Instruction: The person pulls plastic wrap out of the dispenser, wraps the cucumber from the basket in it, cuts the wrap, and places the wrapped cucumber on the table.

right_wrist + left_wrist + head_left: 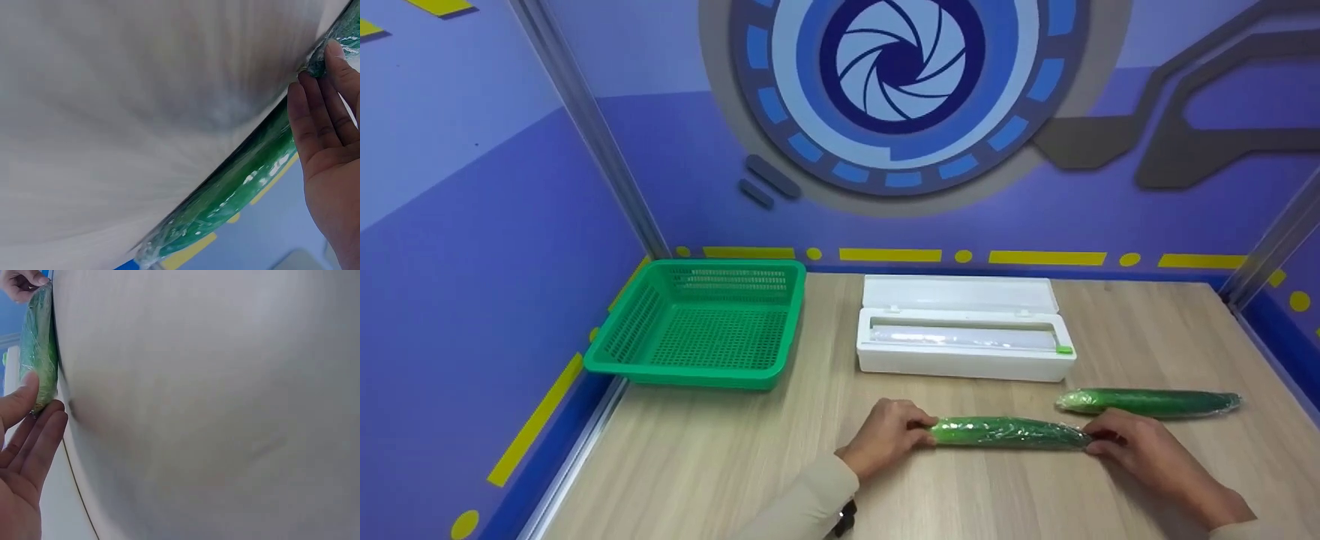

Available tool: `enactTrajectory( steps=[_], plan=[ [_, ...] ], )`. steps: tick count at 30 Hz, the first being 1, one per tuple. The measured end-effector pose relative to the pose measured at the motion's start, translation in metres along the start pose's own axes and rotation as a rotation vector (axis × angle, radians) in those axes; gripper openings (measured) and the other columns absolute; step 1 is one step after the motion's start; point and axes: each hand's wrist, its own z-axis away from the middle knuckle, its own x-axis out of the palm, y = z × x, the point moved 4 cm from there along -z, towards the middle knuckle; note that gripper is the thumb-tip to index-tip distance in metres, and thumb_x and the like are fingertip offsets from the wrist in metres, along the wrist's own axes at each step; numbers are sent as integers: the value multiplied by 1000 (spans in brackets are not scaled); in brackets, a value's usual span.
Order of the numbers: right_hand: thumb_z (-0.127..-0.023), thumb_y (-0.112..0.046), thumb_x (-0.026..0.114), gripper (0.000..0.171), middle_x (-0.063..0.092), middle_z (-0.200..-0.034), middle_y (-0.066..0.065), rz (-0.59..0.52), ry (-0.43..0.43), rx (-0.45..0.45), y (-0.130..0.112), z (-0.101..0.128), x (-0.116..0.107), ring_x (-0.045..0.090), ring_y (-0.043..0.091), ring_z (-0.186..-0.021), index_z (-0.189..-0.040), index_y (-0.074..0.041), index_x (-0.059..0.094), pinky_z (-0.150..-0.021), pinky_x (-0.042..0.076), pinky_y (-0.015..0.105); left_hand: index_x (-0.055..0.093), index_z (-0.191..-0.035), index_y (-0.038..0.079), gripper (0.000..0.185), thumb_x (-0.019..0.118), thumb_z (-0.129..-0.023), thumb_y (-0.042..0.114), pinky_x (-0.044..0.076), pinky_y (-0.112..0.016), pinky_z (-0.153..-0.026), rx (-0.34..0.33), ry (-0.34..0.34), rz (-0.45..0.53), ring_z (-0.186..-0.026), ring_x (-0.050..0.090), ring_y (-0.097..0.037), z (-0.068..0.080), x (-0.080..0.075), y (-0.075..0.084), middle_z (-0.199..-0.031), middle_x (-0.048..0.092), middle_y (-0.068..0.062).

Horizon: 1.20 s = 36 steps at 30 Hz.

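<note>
A cucumber in clear plastic wrap [1009, 433] lies crosswise in front of me, with a hand at each end. My left hand [887, 439] pinches its pale left end between thumb and fingers, which the left wrist view [28, 455] also shows. At the dark right end, my right hand [1147, 450] pinches the film with thumb and fingertips. Just behind the right hand lies a second wrapped cucumber [1155, 403]; in the right wrist view that cucumber [225, 191] stretches diagonally beside the hand.
Behind the cucumbers stands a white cling film box [960, 364], lid raised, with a film roll [960, 337] inside and a green slider [1063, 349] at its right. A green basket [705, 375] sits at the back left. Printed panels border the wooden table [720, 465].
</note>
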Motion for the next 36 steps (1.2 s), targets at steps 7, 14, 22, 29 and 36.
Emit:
enactTrajectory(
  steps=[7,14,22,29,36],
  plan=[
    [-88,-10,87,20,67,-96,-13,8,0,73,15,7,-6,60,1,-85,-102,-21,78,-76,56,31,84,-110,11,22,87,-88,15,52,-16,-82,-19,8,-4,-91,64,7,-8,13,13,-103,78,7],
    [-87,-9,87,19,69,-96,-11,8,26,71,28,14,-12,61,0,-85,-101,-18,78,-74,55,31,85,-105,9,19,89,-86,14,49,-11,-73,29,23,-18,-84,63,9,-16,24,23,-98,80,5],
    [-87,-8,87,20,69,-96,-10,7,51,94,39,20,-16,61,0,-84,-101,-18,78,-71,54,30,85,-104,10,20,90,-85,14,49,-10,-72,48,26,-45,-80,61,10,-23,34,31,-96,80,5],
    [-86,-8,87,19,67,-94,-10,23,48,108,43,23,-20,60,1,-83,-100,-17,77,-71,54,30,85,-103,11,19,89,-86,15,48,-10,-73,46,27,-49,-81,61,10,-28,39,36,-96,79,7],
    [-87,-6,86,19,67,-95,-8,1,30,160,50,28,-23,63,3,-83,-100,-16,77,-70,54,29,85,-104,13,18,89,-87,15,48,-9,-72,23,8,-53,-82,60,11,-32,45,41,-96,79,10]
  ],
)
